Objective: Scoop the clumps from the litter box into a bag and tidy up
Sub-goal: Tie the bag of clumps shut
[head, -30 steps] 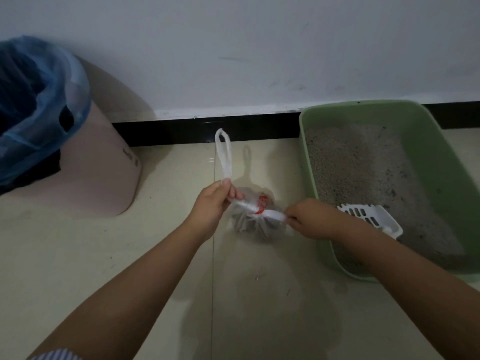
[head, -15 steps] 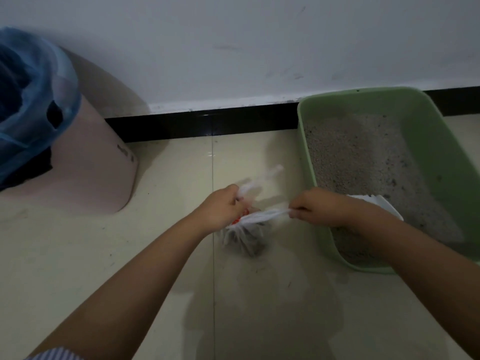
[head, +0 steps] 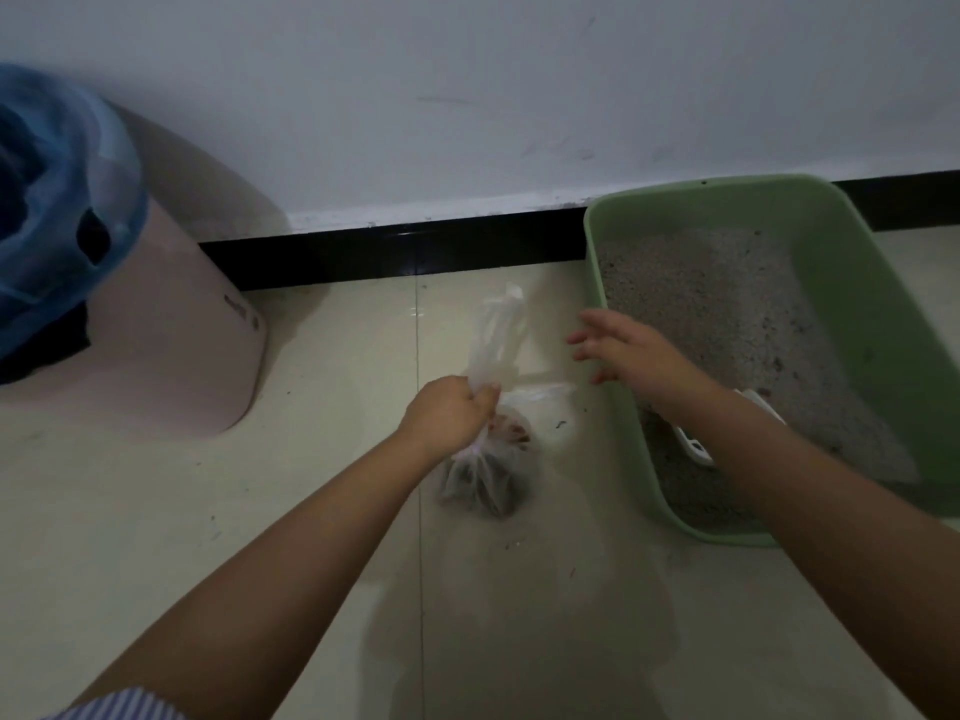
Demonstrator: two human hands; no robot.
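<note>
One hand (head: 631, 350) off bag (head: 488, 459) now

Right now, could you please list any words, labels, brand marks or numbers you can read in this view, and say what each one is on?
None can be read.
Pink trash bin: a small dark mark low on its side near the right edge, too small and blurred to read.
Plastic bag held by the left hand: a reddish printed patch, crumpled, not legible.
Green litter box and white litter scoop: no text visible.
</note>
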